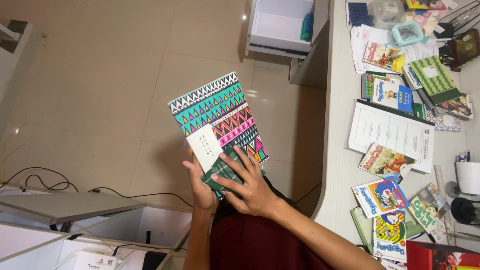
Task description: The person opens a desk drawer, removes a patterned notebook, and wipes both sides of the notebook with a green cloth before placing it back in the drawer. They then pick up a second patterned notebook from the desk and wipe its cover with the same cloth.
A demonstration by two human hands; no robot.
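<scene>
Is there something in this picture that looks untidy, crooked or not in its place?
Yes. On the desk, comic books and papers lie scattered at mixed angles, some overlapping. A white drawer stands open. The left hand and right hand hold a patterned notebook with a green cloth, tilted, above the floor.

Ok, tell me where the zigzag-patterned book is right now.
In the head view, the zigzag-patterned book is centre frame, held over the tiled floor by both hands, left of the cluttered desk.
</scene>
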